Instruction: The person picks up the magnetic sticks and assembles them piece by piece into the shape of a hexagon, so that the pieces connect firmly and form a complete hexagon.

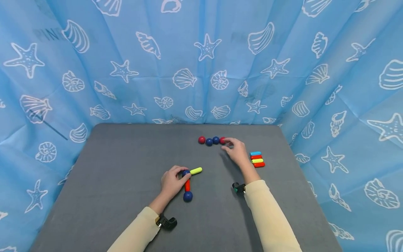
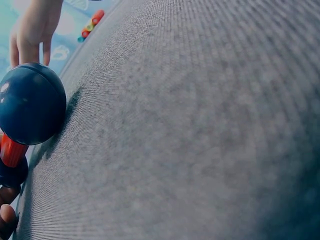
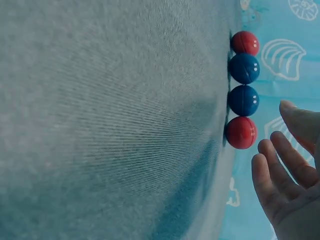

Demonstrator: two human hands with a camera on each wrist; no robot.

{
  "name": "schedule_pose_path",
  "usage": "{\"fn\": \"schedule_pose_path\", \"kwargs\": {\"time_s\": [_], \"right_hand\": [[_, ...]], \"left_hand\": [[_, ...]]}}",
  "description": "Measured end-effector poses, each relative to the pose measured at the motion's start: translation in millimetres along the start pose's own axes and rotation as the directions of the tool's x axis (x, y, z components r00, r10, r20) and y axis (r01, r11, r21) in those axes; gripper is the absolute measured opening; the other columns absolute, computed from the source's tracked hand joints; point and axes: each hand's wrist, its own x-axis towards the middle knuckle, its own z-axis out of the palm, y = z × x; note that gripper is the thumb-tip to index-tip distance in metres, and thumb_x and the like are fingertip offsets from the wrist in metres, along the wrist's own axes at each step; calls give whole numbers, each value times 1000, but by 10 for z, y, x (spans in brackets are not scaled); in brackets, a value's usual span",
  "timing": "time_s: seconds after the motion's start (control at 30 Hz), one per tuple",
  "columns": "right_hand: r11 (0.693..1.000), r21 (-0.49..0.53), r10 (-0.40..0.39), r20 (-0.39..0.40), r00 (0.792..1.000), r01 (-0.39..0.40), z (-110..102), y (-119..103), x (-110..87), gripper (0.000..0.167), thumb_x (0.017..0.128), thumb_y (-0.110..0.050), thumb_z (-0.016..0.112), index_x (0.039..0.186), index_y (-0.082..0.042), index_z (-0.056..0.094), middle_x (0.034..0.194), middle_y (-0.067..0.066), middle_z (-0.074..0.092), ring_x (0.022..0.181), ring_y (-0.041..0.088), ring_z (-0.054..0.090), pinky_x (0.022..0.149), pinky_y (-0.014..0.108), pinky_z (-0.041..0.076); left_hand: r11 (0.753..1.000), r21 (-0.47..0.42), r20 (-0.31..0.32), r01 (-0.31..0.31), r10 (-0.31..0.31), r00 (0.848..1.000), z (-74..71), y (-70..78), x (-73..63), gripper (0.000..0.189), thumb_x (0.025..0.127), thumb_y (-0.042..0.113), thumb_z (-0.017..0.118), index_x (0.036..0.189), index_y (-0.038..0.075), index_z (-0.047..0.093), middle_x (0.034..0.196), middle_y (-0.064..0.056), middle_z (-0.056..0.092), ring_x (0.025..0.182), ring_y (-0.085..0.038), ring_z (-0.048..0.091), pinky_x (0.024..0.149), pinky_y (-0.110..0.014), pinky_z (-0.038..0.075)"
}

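On the grey table, my left hand (image 1: pixel 172 181) pinches a blue ball (image 1: pixel 185 172) between thumb and fingers. A red rod (image 1: pixel 187 185) joins that ball to a second blue ball (image 1: pixel 188 196) nearer me, and a yellow rod (image 1: pixel 196 170) extends from it to the right. Farther back, my right hand (image 1: pixel 237 151) reaches beside the right end of a row of balls. Closest to its fingers is a red ball (image 3: pixel 241 132); in the right wrist view the loosely bent fingers and thumb stand apart from it, holding nothing.
The row also has two blue balls (image 1: pixel 212 141) in the middle and another red ball (image 1: pixel 201 140) at its left end. Right of my right hand lie several stacked rods (image 1: pixel 257 161), blue, red and yellow. A blue shell-patterned curtain (image 1: pixel 189 63) hangs behind the table.
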Motion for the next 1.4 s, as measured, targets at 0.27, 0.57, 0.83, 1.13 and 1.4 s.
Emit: {"fn": "schedule_pose_path", "kwargs": {"time_s": [0.27,0.57,0.83,1.13,1.4], "right_hand": [[998,8,59,-7,998,-58,26,18,140,46,91,-14,76,134,-8,63,132,20,60,116,36,61,99,51,50],[995,-3,104,52,993,-104,55,53,275,52,91,-13,76,139,-7,58,136,20,58,122,36,57,103,51,47],[989,-42,148,90,985,-144,113,83,320,45,92,-14,74,136,-10,62,137,19,58,125,36,54,106,51,44],[988,-57,146,41,988,-144,153,135,301,35,93,-13,74,125,-6,64,126,20,64,115,36,58,102,51,47],[987,-86,139,64,988,-133,117,151,229,39,94,-14,72,131,-3,64,128,22,64,116,37,59,103,51,47]], "left_hand": [[1000,2,6,8,-8,1000,-15,-4,5,23,87,44,77,105,30,77,93,11,65,57,-6,43,64,-28,33],[1000,5,3,2,-2,1000,-19,-6,-7,24,88,44,77,105,28,77,92,10,65,58,-7,43,62,-28,33],[1000,1,-4,-4,4,1000,-26,5,-11,23,87,43,78,105,29,77,91,12,65,59,-7,44,62,-28,33],[1000,-3,-7,-6,6,1000,-18,-2,-23,22,87,43,78,104,29,77,91,12,64,59,-7,44,61,-28,33],[1000,-5,-2,1,-1,1000,-32,11,-14,22,87,43,78,105,29,77,91,12,64,58,-8,44,61,-28,33]]}}
